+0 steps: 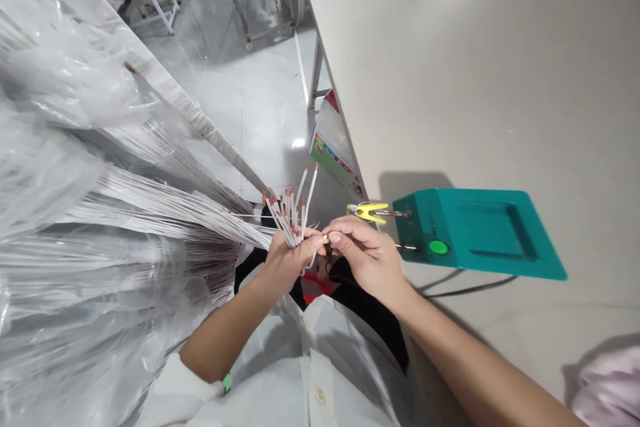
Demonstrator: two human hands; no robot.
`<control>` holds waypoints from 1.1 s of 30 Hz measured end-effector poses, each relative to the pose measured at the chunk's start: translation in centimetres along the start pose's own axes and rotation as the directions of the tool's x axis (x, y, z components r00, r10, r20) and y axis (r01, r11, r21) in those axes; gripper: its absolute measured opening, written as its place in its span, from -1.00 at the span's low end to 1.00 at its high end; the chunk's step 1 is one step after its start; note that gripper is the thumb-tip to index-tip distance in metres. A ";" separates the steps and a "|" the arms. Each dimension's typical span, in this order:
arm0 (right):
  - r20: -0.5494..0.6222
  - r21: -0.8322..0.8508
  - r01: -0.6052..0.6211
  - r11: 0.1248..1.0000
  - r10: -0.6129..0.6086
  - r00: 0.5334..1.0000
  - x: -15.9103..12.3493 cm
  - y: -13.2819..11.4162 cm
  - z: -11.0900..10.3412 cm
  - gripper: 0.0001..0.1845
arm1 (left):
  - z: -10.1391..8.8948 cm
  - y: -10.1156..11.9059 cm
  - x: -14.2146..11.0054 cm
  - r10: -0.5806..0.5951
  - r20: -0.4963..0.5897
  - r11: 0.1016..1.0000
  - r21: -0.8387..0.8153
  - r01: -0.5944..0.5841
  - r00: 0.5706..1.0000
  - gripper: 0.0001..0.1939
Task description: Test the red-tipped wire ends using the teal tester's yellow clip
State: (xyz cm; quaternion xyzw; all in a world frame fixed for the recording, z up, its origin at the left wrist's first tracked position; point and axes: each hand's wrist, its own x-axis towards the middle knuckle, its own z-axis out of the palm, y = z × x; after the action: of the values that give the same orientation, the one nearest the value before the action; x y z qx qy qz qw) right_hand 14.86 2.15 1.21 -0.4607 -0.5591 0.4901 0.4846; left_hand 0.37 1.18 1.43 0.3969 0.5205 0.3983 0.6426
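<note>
My left hand (pixel 290 255) is closed around a bunch of white wires (pixel 290 217) whose bare copper ends fan out above the fingers. The wires trail off to the left toward a large heap. Close beside it, my right hand (pixel 367 255) pinches at a small wire end, its thumb and fingertips almost touching the left thumb. What exactly sits in that pinch is too small to make out. To the right of my right hand stands a teal tester box (pixel 480 230) with a green button (pixel 439 247) and a yellow clip (pixel 369 211) on one terminal.
On the left, long bundles of white wires (pixel 150 193) lie under clear plastic (pixel 65 80). A beige table (pixel 475 80) fills the right side. Black cables (pixel 470 289) run behind the tester. A pinkish cloth (pixel 610 383) lies at the lower right, and a printed box (pixel 335 147) stands below the table edge.
</note>
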 end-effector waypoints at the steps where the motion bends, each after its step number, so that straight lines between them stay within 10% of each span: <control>1: 0.001 -0.011 -0.008 1.000 0.008 1.000 0.0 0.1 -0.1 -0.81 | -0.1 -0.1 0.0 0.008 0.001 1.000 0.003 -0.008 1.000 -0.69; 11: 0.185 0.007 -0.028 1.000 0.026 0.982 0.7 -1.3 -1.4 -0.87 | -0.8 1.0 -0.2 -0.015 0.133 0.991 0.137 -0.004 0.991 -0.65; 16: 0.303 0.239 -0.224 0.945 0.147 0.942 0.8 -1.1 -1.2 -0.87 | -1.4 0.7 -0.1 -0.037 0.279 0.999 -0.028 0.046 0.960 -0.67; 25: 0.215 0.536 -0.478 0.696 0.435 0.874 -0.2 0.2 1.2 -0.76 | -0.5 -0.6 -0.1 -0.037 0.235 0.936 -0.331 0.116 0.971 -0.69; 33: -0.001 0.328 -0.248 0.911 0.263 0.965 -0.4 0.1 0.7 -0.87 | -0.3 -0.5 -0.1 -0.060 0.140 0.953 -0.288 0.099 0.988 -0.74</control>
State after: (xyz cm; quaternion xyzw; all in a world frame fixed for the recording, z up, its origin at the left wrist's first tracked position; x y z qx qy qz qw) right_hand 14.17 1.72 1.04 -0.4547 -0.3942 0.6242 0.4982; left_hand 0.14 0.93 0.98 0.3009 0.4281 0.4183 0.7424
